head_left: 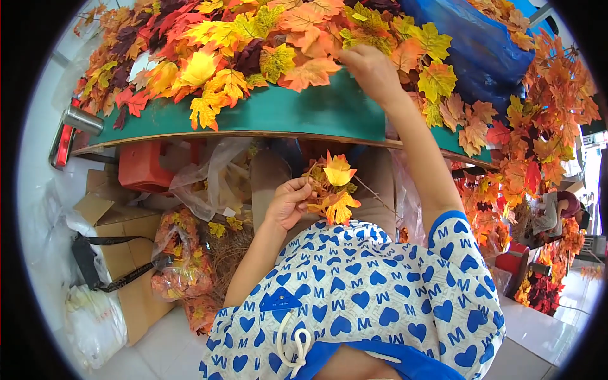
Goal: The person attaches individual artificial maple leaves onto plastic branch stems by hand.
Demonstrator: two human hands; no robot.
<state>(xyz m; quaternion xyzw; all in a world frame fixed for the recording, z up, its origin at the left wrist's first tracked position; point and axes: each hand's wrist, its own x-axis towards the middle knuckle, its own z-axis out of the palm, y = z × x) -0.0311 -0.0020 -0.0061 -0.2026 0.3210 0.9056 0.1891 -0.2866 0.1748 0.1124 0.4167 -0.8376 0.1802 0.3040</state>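
My left hand [290,204] is in front of my torso, its fingers pinched round a sprig of artificial maple leaves [339,171]. Yellow-orange leaves fan out from it, and a thin brown stem points to the right. Over the table, my right hand [372,71] reaches into a heap of loose artificial leaves [209,38] in red, orange, yellow and dark purple. Its curled fingertips are closed at the edge of an orange maple leaf [323,47]; the hand partly hides the grip.
The table [285,114] has a green top with a wooden edge. A blue plastic bag [468,47] lies at its far right. Below left are a red stool [144,168], a cardboard box [130,240] and a clear bag of leaves [183,266]. Orange leaf bunches [551,120] hang at right.
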